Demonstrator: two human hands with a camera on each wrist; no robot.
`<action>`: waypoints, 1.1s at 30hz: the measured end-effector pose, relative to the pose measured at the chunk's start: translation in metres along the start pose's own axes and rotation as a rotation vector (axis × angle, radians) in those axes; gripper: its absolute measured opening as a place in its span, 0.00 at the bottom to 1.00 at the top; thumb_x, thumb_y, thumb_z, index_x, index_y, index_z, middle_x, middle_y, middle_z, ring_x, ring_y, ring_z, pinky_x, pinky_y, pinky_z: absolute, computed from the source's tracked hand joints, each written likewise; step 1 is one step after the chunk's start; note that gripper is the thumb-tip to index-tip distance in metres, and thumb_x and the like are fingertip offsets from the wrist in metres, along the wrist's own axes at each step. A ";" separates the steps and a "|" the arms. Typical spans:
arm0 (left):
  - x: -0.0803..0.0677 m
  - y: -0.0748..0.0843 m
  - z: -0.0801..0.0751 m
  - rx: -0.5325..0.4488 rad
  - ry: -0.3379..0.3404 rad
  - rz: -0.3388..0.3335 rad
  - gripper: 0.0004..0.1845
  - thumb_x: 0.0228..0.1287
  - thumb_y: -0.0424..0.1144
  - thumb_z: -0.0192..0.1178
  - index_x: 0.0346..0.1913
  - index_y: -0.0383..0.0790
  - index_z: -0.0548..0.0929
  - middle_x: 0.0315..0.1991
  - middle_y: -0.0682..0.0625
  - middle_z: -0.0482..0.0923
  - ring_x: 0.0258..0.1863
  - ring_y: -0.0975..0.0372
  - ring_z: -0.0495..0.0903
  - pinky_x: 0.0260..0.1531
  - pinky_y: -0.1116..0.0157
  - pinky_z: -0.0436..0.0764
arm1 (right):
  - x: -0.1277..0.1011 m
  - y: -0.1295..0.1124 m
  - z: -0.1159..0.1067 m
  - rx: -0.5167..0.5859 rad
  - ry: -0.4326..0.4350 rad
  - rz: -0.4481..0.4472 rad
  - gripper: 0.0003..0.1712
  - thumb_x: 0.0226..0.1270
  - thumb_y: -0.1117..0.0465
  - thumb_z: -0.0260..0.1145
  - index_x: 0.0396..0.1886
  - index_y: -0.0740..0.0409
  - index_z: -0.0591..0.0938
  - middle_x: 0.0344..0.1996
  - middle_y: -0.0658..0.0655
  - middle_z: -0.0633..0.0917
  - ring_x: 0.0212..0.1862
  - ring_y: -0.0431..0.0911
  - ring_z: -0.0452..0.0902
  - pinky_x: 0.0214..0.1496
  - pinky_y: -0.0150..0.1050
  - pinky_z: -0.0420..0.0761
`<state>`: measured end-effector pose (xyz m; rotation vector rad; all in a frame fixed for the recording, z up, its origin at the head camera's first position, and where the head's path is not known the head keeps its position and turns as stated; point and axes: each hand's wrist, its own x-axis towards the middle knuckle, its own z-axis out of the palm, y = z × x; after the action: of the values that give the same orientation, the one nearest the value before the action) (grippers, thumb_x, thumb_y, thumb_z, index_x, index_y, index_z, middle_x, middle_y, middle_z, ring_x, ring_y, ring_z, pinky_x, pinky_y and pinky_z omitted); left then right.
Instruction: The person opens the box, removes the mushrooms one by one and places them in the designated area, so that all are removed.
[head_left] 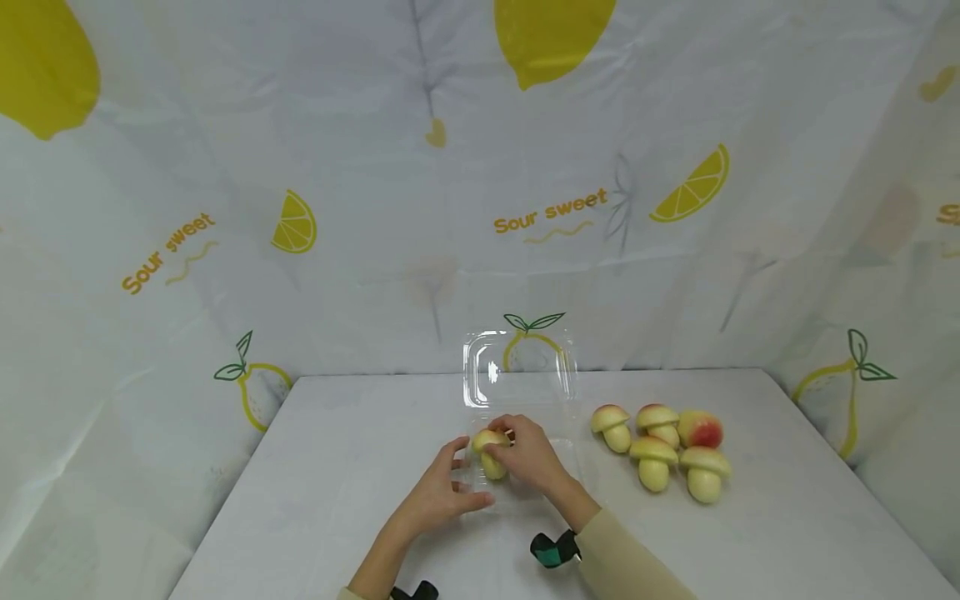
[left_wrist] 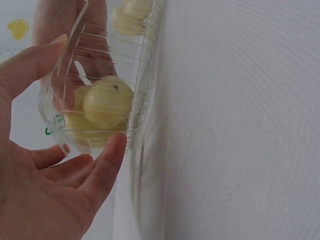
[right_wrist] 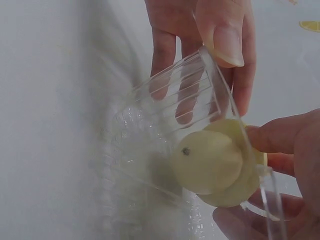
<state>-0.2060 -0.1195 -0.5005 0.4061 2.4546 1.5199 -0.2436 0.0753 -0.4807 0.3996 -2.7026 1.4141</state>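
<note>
My right hand (head_left: 528, 457) pinches a pale yellow toy mushroom (head_left: 492, 467) by its cap, inside a clear plastic clamshell box (head_left: 564, 467). In the left wrist view the mushroom's round stem end (left_wrist: 107, 102) shows through the ribbed box wall. My left hand (head_left: 438, 496) holds the box's near left corner, thumb along the front and fingers spread along the left side. The right wrist view has the left thumb right at the box rim (right_wrist: 212, 67), with the mushroom stem (right_wrist: 207, 161) below it. The box's lid (head_left: 517, 385) stands open at the back.
Right of the box several more toy mushrooms (head_left: 654, 463) lie grouped on the white table (head_left: 300, 467), one turned with its red cap (head_left: 705, 431) showing. A white curtain printed with lemons (head_left: 360, 208) hangs behind the table's far edge.
</note>
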 end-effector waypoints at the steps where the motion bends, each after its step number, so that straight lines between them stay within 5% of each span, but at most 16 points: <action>1: 0.000 0.000 0.000 0.001 0.001 0.001 0.53 0.57 0.47 0.76 0.78 0.39 0.55 0.68 0.31 0.66 0.52 0.46 0.81 0.48 0.49 0.83 | -0.001 -0.001 -0.001 -0.003 0.000 -0.005 0.15 0.64 0.62 0.73 0.49 0.61 0.84 0.46 0.57 0.83 0.48 0.52 0.80 0.49 0.48 0.83; 33: 0.000 0.001 0.000 0.007 0.006 0.010 0.54 0.56 0.47 0.76 0.78 0.38 0.55 0.68 0.29 0.66 0.53 0.44 0.80 0.49 0.46 0.82 | -0.040 -0.032 -0.039 -0.052 0.095 -0.166 0.14 0.63 0.63 0.74 0.49 0.56 0.85 0.46 0.52 0.84 0.50 0.47 0.80 0.51 0.50 0.84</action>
<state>-0.2058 -0.1196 -0.4998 0.4163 2.4667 1.5191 -0.1990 0.0979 -0.4401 0.5252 -2.5579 1.2831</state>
